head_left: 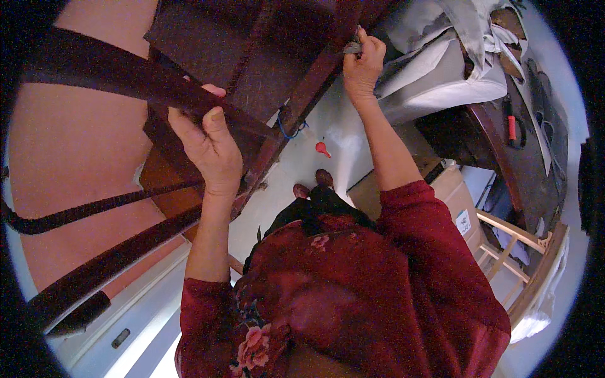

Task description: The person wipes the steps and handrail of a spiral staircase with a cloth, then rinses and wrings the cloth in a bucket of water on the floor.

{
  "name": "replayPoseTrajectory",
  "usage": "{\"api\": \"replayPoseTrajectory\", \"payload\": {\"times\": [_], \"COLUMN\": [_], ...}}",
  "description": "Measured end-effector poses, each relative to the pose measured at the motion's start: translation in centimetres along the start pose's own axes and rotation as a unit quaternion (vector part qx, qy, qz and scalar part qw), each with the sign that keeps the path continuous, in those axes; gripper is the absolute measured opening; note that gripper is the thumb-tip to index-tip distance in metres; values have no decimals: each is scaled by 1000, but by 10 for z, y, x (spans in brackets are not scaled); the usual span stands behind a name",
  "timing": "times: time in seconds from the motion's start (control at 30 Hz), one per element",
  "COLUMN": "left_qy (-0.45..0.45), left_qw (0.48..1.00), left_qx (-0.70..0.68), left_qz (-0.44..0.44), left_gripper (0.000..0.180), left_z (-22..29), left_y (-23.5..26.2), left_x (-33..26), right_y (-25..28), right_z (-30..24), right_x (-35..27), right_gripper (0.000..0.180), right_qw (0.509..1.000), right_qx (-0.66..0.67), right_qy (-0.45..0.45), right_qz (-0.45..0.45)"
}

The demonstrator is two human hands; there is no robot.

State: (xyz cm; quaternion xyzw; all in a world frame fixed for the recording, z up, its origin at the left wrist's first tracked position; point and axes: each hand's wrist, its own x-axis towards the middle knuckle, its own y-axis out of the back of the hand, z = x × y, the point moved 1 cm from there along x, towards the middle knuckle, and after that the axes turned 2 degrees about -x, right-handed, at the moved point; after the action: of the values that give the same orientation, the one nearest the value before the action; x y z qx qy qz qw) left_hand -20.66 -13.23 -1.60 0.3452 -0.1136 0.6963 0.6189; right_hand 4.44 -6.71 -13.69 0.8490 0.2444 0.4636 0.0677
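A large piece of dark brown wooden furniture [277,57] with long bars stands in front of me at upper left. My left hand [211,151] is wrapped around a thick dark wooden bar [126,72] of it, with fingertips showing over the far side. Farther right and up, my right hand [364,69] pinches a small grey wad [352,48] that looks like a rag, against or close to the furniture's right edge. Whether the wad touches the wood I cannot tell. A thin blue cord [290,131] hangs in a loop at a lower joint.
On the pale floor by my shoes lies a small red object [322,149]. A white-covered padded seat [447,82] with grey cloth stands at right. Beyond it, a red-handled tool [511,126] rests on a dark surface. A cardboard box [457,195] and light wooden frame [513,242] stand lower right.
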Motion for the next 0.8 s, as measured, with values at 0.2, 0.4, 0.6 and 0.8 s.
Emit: {"api": "replayPoseTrajectory", "payload": {"times": [0.2, 0.4, 0.6, 0.8], "left_qy": [17, 21, 29, 135], "left_qw": [999, 999, 995, 977], "left_qx": [7, -33, 98, 96], "left_qz": [27, 28, -5, -133], "left_gripper": [42, 44, 40, 31], "left_z": [2, -2, 10, -5], "left_y": [-6, -3, 4, 53], "left_x": [-2, -5, -12, -93], "right_y": [30, 19, -13, -12], "right_z": [-12, -44, -49, -73], "right_x": [-89, -34, -72, -173], "right_gripper": [48, 50, 33, 28], "right_qw": [964, 968, 925, 879], "right_qx": [73, 89, -49, -76], "right_qy": [-8, 63, 112, 95], "right_qz": [-254, -224, -360, -461]}}
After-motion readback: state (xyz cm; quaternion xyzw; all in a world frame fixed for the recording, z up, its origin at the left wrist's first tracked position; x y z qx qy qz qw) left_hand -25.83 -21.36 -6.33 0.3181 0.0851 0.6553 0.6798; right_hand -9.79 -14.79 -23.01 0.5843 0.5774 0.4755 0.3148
